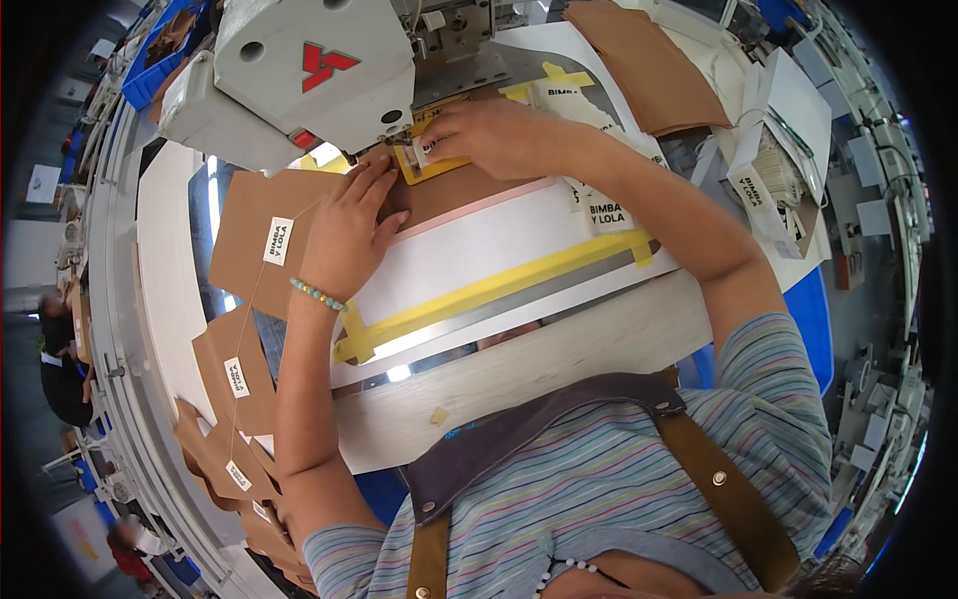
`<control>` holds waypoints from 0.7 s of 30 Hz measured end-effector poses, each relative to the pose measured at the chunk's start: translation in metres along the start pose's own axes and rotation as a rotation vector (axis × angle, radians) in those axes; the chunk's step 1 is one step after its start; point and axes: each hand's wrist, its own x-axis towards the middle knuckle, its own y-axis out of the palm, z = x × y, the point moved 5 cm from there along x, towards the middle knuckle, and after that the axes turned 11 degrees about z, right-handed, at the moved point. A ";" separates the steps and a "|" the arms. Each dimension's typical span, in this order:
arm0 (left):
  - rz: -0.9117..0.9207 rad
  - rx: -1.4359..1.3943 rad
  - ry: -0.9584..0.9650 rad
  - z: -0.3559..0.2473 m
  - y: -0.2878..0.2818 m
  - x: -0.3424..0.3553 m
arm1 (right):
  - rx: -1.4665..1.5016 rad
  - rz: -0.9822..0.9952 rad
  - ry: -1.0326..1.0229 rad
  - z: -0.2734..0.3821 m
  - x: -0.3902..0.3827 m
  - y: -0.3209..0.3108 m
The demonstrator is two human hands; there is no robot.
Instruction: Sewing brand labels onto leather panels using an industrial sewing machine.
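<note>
Under the head of a white sewing machine (329,70) lies a brown leather-like panel (464,203). My left hand (351,225) rests flat on its left part, fingers stretched toward the needle area. A yellow template frame (444,168) sits on the panel beside the needle. My right hand (494,138) reaches over this frame, its fingertips pinched down on a small white label (423,150) with dark print. The fingers partly cover the label. Several similar loose labels (606,213) lie just right of the panel, partly behind my right forearm.
Brown panels with sewn-on labels (239,215) trail down the left side, joined by thread. A stack of brown panels (654,65) lies at the far right. Beside it stands a white box (783,150) of labels. Yellow tape (499,287) borders the white work surface.
</note>
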 end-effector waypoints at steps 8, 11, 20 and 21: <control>0.023 -0.018 0.005 0.008 -0.005 0.003 | 0.050 -0.006 0.034 0.000 0.000 0.000; 0.012 -0.040 0.015 0.015 -0.007 0.002 | 0.046 -0.039 0.033 -0.003 0.002 -0.001; 0.004 0.052 0.054 0.017 -0.006 0.000 | 0.113 -0.080 0.070 -0.017 0.014 0.001; 0.007 0.089 0.023 0.017 -0.006 0.001 | 0.131 -0.091 0.089 -0.018 0.015 0.001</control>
